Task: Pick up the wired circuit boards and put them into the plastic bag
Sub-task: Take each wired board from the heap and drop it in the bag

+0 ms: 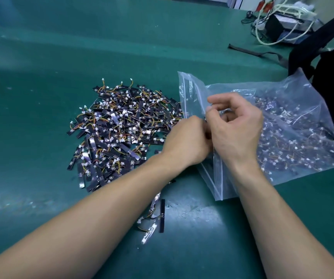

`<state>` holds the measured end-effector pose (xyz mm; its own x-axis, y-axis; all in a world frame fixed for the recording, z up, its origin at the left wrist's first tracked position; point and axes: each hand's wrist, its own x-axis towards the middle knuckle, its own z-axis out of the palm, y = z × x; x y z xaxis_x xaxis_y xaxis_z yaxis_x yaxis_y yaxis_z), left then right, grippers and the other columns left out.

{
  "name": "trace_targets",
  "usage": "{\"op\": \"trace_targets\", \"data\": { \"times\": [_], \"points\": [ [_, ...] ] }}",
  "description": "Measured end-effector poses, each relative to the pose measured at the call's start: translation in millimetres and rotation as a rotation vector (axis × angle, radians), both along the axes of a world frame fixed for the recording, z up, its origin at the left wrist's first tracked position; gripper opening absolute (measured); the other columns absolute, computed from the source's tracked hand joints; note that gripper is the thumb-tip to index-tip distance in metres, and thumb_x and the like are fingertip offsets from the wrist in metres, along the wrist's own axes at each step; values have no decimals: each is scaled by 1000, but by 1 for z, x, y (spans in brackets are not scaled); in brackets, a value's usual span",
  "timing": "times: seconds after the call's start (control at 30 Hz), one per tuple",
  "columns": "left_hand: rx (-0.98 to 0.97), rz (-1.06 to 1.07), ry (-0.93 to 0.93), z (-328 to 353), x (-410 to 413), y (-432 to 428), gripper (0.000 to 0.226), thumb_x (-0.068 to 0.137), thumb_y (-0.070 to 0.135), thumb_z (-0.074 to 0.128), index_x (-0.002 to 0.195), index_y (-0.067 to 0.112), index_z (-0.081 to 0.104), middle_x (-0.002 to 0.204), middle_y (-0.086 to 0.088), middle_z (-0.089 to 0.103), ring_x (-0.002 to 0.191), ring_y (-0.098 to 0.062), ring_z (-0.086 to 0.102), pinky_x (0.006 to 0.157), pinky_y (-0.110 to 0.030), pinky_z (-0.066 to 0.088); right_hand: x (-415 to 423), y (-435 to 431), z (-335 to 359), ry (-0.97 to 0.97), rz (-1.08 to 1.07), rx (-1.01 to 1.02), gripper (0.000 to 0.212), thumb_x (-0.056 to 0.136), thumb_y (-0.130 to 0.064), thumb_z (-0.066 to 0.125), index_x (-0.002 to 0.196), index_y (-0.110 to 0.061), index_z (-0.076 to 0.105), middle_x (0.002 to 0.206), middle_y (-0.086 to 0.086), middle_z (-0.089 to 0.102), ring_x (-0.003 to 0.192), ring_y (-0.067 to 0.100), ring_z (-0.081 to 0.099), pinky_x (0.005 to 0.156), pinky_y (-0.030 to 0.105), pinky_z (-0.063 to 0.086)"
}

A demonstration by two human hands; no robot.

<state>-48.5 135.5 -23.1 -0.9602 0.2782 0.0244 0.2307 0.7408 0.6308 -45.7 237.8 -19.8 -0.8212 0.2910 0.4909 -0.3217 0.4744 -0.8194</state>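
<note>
A heap of small black wired circuit boards point(119, 129) with white connectors and orange-yellow wires lies on the green table, left of centre. A clear zip-lock plastic bag point(294, 125), holding many of the same boards, lies to the right with its mouth facing left. My right hand point(236, 127) pinches the upper lip of the bag's mouth between thumb and fingers and holds it up. My left hand point(186, 143) is at the mouth, fingers curled and hidden behind its back; what it holds cannot be seen. A few stray boards point(154, 216) lie near the front, between my forearms.
The green table point(41, 77) stretches wide to the left and back. A black bag point(331, 63) with a strap stands at the right edge behind the plastic bag. A black box with white cables point(280, 25) sits at the far right corner.
</note>
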Motion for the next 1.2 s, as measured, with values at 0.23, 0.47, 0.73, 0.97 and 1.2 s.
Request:
{"op": "trace_targets", "data": {
  "times": [0.23,0.47,0.73,0.97,1.2],
  "points": [
    [10,34,198,18,-10,-73,18,88,44,73,81,27,76,76,13,72,74,-9,66,73,-32,54,-2,-2,-10,-121,54,103,18,82,-17,67,89,-32,74,71,-22,65,51,3,49,58,18,40],
    [-142,53,370,-3,-17,-135,11,91,36,71,96,28,77,88,10,71,88,-17,48,77,-41,48,-4,-3,-21,-353,146,426,10,86,-20,72,94,-26,75,74,-19,68,62,-3,57,72,30,56],
    [-311,-1,442,-12,-22,-127,23,90,48,67,108,36,76,97,10,65,100,-20,44,82,-35,28,-4,-5,-21,-398,137,470,12,88,-35,74,97,-28,74,76,-19,69,66,-1,59,74,35,57],
    [-292,19,545,-13,-21,-127,16,93,38,68,99,28,79,93,7,68,95,-26,48,81,-38,31,-2,-6,-20,-391,130,479,13,89,-37,73,98,-28,74,76,-21,68,66,-4,58,72,32,56],
    [-236,85,727,-10,-19,-127,19,97,31,65,94,15,75,103,-2,65,96,-32,49,77,-40,35,0,-6,-16,-319,133,492,9,90,-32,71,92,-27,79,79,-19,71,73,6,64,75,35,57]
  ]
}}
